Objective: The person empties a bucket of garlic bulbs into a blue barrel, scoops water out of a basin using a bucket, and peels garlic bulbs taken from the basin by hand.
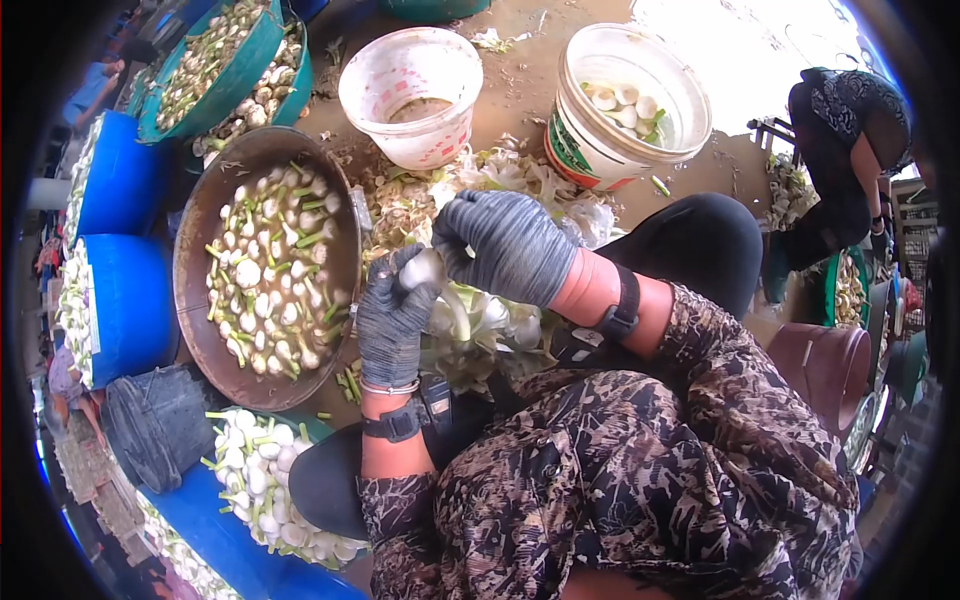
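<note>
Over the person's lap, both forearms bend inward from patterned sleeves, each wrist banded with a dark strap, and the two gloved hands meet at one white onion bulb (424, 268). That bulb serves as the landmark. Just right of the bulb and above it, the right hand (508, 246) arches palm down, its fingers curled over the bulb's top and closed against it. Just below and left of the bulb, the left hand (390, 316) rises upright, its fingers wrapped around the bulb's lower side, so the bulb sits clamped between both hands. Directly beneath the bulb, a heap of pale trimmed leaves and stalks (478, 322) lies on the lap.

Left of the bulb, a wide dark metal pan (193, 250) rests on brown earthen ground and holds many peeled white bulbs with green stubs. Further left of the bulb stand blue tubs (135, 300) piled with more bulbs. Above the bulb, a white bucket (410, 95) holds murky liquid; above and right of the bulb, a second white bucket (625, 105) holds a few peeled pieces. Far right of the bulb, another person in dark clothing (845, 150) bends over
</note>
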A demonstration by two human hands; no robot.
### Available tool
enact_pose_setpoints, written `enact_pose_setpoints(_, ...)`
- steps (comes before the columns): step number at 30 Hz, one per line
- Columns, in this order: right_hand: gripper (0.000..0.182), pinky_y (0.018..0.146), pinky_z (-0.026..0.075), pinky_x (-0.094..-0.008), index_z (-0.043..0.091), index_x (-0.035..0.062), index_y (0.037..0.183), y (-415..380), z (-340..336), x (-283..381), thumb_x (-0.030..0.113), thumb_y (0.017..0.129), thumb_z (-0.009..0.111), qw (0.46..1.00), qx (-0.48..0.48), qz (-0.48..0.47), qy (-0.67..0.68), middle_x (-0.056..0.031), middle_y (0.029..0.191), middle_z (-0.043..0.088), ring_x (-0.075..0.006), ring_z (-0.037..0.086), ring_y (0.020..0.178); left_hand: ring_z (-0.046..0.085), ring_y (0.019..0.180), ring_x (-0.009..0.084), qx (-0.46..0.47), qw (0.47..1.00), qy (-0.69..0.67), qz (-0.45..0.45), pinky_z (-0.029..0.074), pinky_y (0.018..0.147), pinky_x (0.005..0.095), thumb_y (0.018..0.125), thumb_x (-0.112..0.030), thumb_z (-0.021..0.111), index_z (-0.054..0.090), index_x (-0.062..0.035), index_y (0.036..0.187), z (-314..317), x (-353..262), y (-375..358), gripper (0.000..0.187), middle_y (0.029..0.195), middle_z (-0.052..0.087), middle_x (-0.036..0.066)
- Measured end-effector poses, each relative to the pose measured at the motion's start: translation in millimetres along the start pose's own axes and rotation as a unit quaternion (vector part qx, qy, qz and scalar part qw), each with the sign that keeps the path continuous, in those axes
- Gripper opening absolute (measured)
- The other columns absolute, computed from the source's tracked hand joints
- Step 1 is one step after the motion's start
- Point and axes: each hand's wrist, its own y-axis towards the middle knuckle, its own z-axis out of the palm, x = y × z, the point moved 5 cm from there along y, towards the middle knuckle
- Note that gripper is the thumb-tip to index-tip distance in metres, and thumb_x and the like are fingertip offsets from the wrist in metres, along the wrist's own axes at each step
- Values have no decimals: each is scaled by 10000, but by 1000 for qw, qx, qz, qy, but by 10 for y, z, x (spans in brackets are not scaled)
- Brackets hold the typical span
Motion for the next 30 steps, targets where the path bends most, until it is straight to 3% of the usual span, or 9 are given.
enact_pose_setpoints(8,213,731,508,-420,620,33,966,-139,18,-512,220,864,629,983,-102,148,27,-187,853,648,-371,631,844,545,1061,157,-16,996,-81,42,421,962,307,855,-161,670,540,-49,1215,-1,115,-12,398,1150,589,44)
enact_pose_setpoints(11,519,818,488,-385,608,-4,1085,-222,366,-379,484,948,496,924,230,206,226,-218,946,655,-361,626,883,540,1067,153,-33,993,-103,46,423,960,308,854,-150,670,529,-55,1207,-9,139,-1,391,1157,580,43)
enact_pose_setpoints(14,419,826,481,-408,586,49,1148,-355,586,-181,413,964,489,842,373,226,316,-226,959,648,-365,622,881,540,1070,149,-3,981,-193,25,432,952,302,846,-169,687,531,-58,1197,68,71,-25,400,1164,577,53)
enact_pose_setpoints(16,345,796,485,-432,575,76,1154,-344,659,-48,349,964,481,921,288,69,251,-227,941,643,-395,619,858,558,1033,147,-34,993,-116,19,448,923,292,866,-168,662,565,-42,1146,80,7,-66,322,1111,595,40)
enact_pose_setpoints(19,315,755,485,-473,568,79,1136,-380,785,-32,273,892,527,942,305,64,128,-221,905,642,-427,609,832,570,850,139,-126,967,-208,-71,478,850,279,902,-128,606,599,-39,926,-54,318,-57,93,878,605,22)
enact_pose_setpoints(21,335,691,493,-477,574,84,1122,-364,811,93,283,854,550,932,348,72,74,-211,832,647,-428,612,764,544,716,148,-182,933,-290,-111,500,757,296,943,-169,569,549,-59,774,-110,496,-43,202,731,565,38)
enact_pose_setpoints(26,338,678,501,-439,585,56,1086,-276,905,191,312,869,543,911,391,102,86,-210,819,652,-392,627,754,473,562,131,-325,824,-433,-166,458,588,280,962,-280,559,558,-75,816,-252,684,-62,252,667,504,-1)
enact_pose_setpoints(28,301,676,507,-415,596,46,1043,-230,857,83,297,893,526,894,306,204,257,-173,729,632,-326,632,695,440,539,80,-382,826,-396,-122,426,493,254,951,-341,562,580,-91,902,-511,722,-109,256,718,551,-24)
enact_pose_setpoints(30,288,672,512,-382,590,30,972,-22,723,-209,302,934,504,922,224,126,289,-110,674,587,-237,604,635,398,497,74,-390,809,-419,-135,383,462,250,962,-342,545,581,-91,898,-591,676,-138,262,660,517,-40)
